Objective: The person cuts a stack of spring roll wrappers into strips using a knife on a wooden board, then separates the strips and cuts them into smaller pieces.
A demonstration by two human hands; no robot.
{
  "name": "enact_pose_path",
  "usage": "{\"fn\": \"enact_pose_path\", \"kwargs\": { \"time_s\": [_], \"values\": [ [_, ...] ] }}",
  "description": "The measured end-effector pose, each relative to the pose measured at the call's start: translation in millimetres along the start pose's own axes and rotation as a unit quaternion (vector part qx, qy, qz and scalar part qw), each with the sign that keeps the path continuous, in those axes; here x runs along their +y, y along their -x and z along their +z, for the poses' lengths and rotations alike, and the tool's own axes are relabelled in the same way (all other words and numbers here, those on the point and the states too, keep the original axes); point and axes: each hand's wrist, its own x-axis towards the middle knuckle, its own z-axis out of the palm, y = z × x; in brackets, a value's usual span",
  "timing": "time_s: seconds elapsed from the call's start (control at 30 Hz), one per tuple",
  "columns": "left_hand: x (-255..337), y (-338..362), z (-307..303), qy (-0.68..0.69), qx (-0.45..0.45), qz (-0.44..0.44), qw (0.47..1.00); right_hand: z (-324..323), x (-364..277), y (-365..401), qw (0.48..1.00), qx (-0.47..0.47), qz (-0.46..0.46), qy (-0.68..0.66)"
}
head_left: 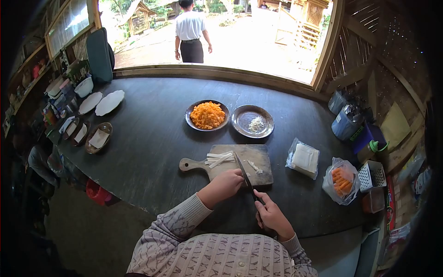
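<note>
Knife [243,173] lies near-to-far, tip away over board [260,159] — right hand [272,214] wrapped round handle, left hand [226,183] curled beside blade

Knife [242,170] on brd [261,158], plates [238,122] behind

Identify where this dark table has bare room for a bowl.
Bare patch: between the white oval plates and the wooden cutting board, where the right hand grips a steel knife. More lies beyond the brown dish of orange cubes. Crowded: right edge, clear plastic bags, blue container.
</note>
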Motion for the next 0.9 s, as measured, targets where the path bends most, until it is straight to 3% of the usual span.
{"fn": "enact_pose_path", "kwargs": {
  "time_s": [0.13, 0.37, 0.9],
  "values": [
    [0, 2, 2, 0.005, -0.006, -0.001, 1.0, 11, -8, -10, 0.995, 0.033, -0.034, 0.084],
    [-4, 1, 0, 0.021, 0.002, 0.006, 1.0, -4, -1, -17, 0.999, -0.001, 0.005, -0.044],
    [-5, 0, -1, 0.008, -0.024, -0.005, 1.0, 2, -3, -7, 1.0, -0.002, 0.01, 0.009]
  ]
}}
